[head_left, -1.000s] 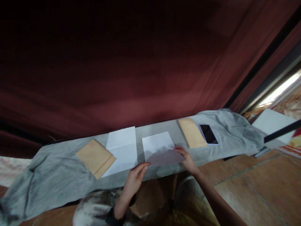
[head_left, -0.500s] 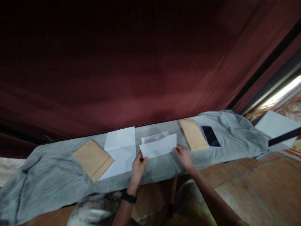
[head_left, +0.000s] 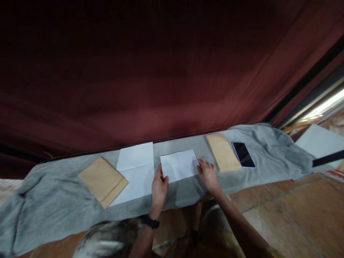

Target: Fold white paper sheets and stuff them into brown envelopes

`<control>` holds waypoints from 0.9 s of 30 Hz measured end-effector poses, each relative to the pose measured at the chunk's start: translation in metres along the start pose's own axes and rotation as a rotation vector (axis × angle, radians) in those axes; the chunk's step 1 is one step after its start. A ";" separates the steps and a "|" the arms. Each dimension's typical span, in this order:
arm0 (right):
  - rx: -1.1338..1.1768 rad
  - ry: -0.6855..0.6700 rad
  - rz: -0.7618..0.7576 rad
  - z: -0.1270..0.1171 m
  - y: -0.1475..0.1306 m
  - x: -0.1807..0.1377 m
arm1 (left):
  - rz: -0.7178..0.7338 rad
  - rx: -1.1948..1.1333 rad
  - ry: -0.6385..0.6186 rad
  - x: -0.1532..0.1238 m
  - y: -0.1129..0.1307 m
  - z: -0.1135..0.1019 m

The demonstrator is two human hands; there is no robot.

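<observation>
A folded sheet of white paper (head_left: 179, 165) lies on the grey cloth in front of me, its upper half folded down over the lower. My left hand (head_left: 159, 186) holds it at the lower left edge, fingers along the side and thumb near the corner. At the right edge, my right hand (head_left: 207, 174) has its fingers closed on the paper, with the fingertips partly hidden. Just left of my left hand, larger white sheets (head_left: 138, 172) with a crease across them lie flat.
A stack of brown envelopes (head_left: 101, 181) overlaps the white sheets at the left. More brown envelopes (head_left: 223, 152) lie right of my right hand, beside a phone (head_left: 243, 154). The grey cloth (head_left: 64, 204) covers the narrow bench, with a dark red panel (head_left: 172, 89) behind it.
The paper's raised front flap has come down over the back part, so the sheet now lies folded and flat. Both hands stay at its sides, and the view has shifted slightly.
</observation>
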State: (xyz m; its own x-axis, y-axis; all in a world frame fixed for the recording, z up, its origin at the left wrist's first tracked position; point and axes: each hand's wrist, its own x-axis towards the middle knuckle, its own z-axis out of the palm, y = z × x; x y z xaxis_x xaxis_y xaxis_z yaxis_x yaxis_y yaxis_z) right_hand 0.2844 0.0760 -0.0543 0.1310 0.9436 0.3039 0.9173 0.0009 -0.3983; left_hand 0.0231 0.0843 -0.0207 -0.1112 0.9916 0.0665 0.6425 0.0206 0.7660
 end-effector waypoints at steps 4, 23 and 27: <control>-0.023 -0.023 -0.017 -0.002 -0.001 -0.001 | 0.038 0.133 0.032 -0.001 -0.002 0.001; 0.098 -0.142 -0.274 0.022 -0.069 -0.003 | 0.474 0.580 -0.073 -0.018 0.010 0.062; 0.003 -0.125 -0.262 0.019 -0.057 -0.003 | 0.397 0.563 0.001 -0.014 0.009 0.052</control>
State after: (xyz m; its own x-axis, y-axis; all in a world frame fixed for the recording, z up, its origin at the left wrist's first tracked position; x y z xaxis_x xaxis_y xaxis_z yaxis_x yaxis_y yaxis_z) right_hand 0.2250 0.0795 -0.0486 -0.1579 0.9447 0.2874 0.9126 0.2508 -0.3229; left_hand 0.0702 0.0773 -0.0479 0.2135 0.9375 0.2747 0.9307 -0.2807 0.2347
